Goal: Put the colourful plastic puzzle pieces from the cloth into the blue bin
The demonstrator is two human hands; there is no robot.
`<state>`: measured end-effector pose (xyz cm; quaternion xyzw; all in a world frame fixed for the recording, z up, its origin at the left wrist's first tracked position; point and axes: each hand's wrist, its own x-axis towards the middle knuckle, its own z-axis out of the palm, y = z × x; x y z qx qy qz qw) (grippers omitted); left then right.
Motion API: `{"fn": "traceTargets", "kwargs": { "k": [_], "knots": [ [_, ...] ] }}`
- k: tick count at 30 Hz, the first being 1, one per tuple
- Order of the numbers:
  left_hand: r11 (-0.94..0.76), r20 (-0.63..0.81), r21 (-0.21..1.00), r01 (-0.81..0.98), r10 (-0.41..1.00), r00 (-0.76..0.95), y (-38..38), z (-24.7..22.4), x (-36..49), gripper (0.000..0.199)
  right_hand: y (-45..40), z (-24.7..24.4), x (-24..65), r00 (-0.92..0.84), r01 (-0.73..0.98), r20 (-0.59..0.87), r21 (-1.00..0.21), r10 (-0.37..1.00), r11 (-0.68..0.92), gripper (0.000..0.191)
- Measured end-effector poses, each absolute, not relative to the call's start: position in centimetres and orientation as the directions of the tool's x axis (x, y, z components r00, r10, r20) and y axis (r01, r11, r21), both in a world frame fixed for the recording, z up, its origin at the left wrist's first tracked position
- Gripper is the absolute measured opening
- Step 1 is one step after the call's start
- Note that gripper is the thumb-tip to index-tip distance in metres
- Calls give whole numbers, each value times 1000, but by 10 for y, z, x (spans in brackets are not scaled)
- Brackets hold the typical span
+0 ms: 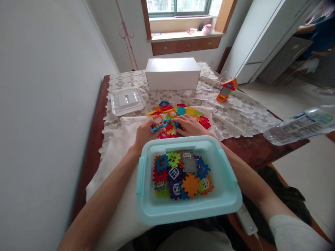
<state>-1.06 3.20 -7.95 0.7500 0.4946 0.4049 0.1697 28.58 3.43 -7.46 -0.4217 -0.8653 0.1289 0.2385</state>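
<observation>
Left fingers (158,131) pinch a blue piece (165,123); whether right fingers (182,119) grip is unclear. A bumping forearm (115,184) could tip the tub (183,217).

Counted one left hand (144,134), with one blue piece (164,124) in it, and one right hand (190,124). Found near, in one teal tub (188,217), one plain orange plate (192,185), one plain grey plate (190,166) and at least three white lattice inserts (173,173). Tallied far off one white box (172,79), one clear lid (127,101) left, one built model (226,90) right; nearer right, one bottle (300,127). Counted more than ten loose pieces (180,111) (overlapped, so inexactly).
</observation>
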Motion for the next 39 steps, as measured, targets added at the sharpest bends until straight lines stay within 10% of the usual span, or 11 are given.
{"fn": "traceTargets", "kwargs": {
  "k": [13,32,39],
  "knots": [
    [-432,407,712,553,896,177,25,-69,-8,37,32,-62,279,-462,474,410,-635,786,610,52],
    [-343,354,829,442,933,60,23,-69,-6,49,39,-77,291,-510,635,372,-444,775,632,40],
    [-370,364,819,439,926,102,27,-70,-7,31,33,-70,289,-542,693,278,-387,793,609,64]
  ]
}}
